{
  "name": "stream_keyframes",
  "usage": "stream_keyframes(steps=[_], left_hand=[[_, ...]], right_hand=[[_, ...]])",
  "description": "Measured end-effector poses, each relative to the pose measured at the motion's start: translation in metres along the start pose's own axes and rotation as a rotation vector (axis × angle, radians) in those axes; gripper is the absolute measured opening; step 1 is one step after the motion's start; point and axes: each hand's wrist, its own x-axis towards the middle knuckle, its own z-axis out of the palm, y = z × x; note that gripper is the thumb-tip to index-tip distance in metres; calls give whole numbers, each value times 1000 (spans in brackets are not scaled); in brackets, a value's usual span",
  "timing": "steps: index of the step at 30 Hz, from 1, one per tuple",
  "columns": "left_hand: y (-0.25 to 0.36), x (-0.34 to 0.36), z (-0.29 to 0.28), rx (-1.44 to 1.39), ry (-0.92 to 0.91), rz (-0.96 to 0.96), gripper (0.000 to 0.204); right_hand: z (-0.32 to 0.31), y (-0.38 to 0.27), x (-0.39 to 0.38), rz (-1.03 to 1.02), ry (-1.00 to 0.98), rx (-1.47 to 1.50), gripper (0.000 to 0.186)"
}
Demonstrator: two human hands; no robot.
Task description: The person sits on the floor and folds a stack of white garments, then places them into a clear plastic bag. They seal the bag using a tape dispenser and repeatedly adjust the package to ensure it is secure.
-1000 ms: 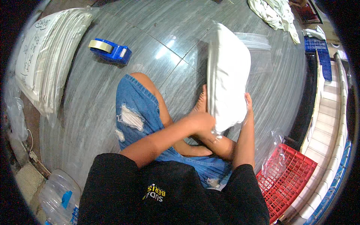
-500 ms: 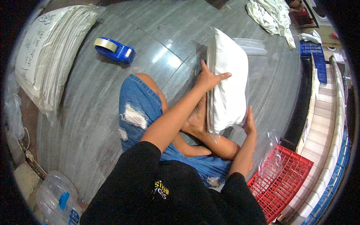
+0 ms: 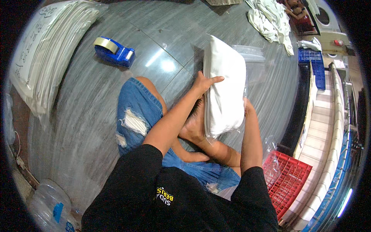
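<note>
A thick folded stack of white cloth [image 3: 226, 85] in a clear plastic bag stands tilted over my crossed legs. My left hand [image 3: 204, 84] grips its left side, thumb laid across the white face and the other fingers round the edge. At the opposite edge my right hand [image 3: 248, 107] is closed on the bag's side, its fingers partly hidden by the bundle. Loose clear film sticks out along the lower end. Just beyond the bundle, flat clear plastic bags [image 3: 249, 54] lie on the grey floor.
A blue tape dispenser [image 3: 114, 53] sits on the floor at left. Beyond it leans a large stack of bagged white cloth [image 3: 58, 50]. White cloth [image 3: 270, 21] lies heaped at the far right. Nearer are a red plastic crate [image 3: 288, 179] and a blue crate [image 3: 313, 63].
My right hand has moved up along the bundle's right edge, from stretched fingers near the lower corner to a closed hold. My left hand keeps its grip; the view has shifted slightly.
</note>
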Motion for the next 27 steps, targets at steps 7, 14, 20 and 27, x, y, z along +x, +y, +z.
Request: stream_keyframes(steps=[7, 14, 20, 27], left_hand=[[-30, 16, -18, -747, -419, 20, 103], [-22, 18, -7, -741, -396, 25, 106], [-7, 23, -19, -719, -334, 35, 98], [28, 33, -42, -506, -204, 144, 118]], right_hand=[[58, -73, -39, -288, 77, 159, 38], [69, -143, -61, -445, 366, -485, 36], [125, -189, -64, -461, 281, -618, 30], [69, -149, -33, -329, 283, -222, 36]])
